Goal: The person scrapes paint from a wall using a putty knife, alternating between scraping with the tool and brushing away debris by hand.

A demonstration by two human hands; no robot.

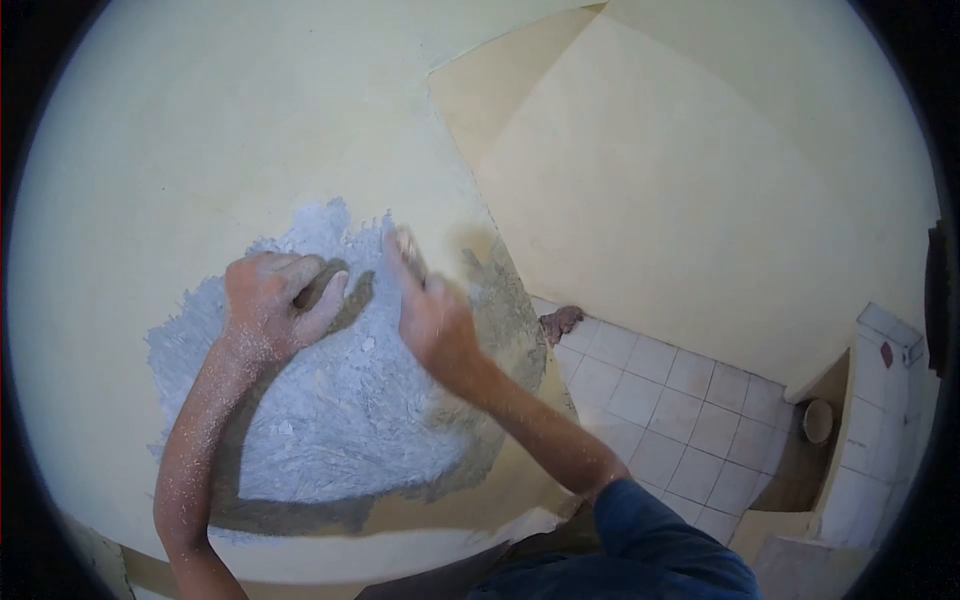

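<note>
A rough grey-white patch (330, 430) with a ragged edge spreads over the cream wall (250, 130), its paint gone. My left hand (270, 305) rests against the upper left of this patch, thumb held away from bent fingers, with nothing seen in it. Its shadow falls just to the right. At the patch's upper right edge, my right hand (437, 325) is closed with the index finger pointing up along a small, light-coloured object (407, 243). Motion blurs that object and its kind is not clear. Pale dust speckles my left forearm.
The wall ends at a corner on the right, beyond which stands another cream wall (680, 180). Below are white floor tiles (660, 400) with a crumpled brownish cloth (562, 323). A round, light-coloured container (817, 421) sits in a recess beside a low tiled wall (870, 420).
</note>
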